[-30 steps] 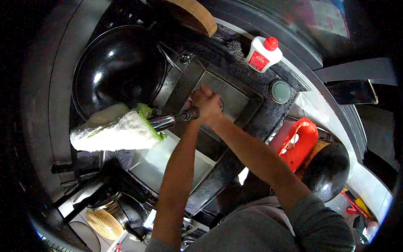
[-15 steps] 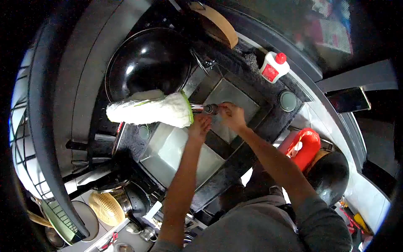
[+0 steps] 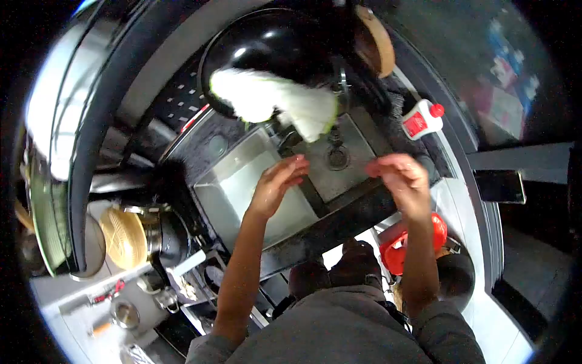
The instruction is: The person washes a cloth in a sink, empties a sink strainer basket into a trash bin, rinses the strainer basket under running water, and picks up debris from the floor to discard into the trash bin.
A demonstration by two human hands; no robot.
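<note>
My left hand (image 3: 277,183) is raised over the left sink basin (image 3: 227,200), fingers loosely curved and holding nothing. Over the front right part of the right basin (image 3: 357,142) is my right hand (image 3: 404,179), empty too, its fingers apart and slightly blurred. A white cloth with a green edge (image 3: 273,97) lies draped over the faucet area and partly over the black wok (image 3: 260,48); neither hand touches it. The drain (image 3: 337,158) of the right basin shows between my hands.
A white bottle with a red cap (image 3: 422,120) stands behind the sink at the right. At the lower right are a red bag (image 3: 395,253) and a black pot (image 3: 456,280). A yellow basket (image 3: 123,238) sits at the left, and a phone (image 3: 500,186) at the far right.
Both hands have moved away from the faucet and apart from each other. The view has shifted, and the cloth's near end now hangs differently, over the basins' back edge.
</note>
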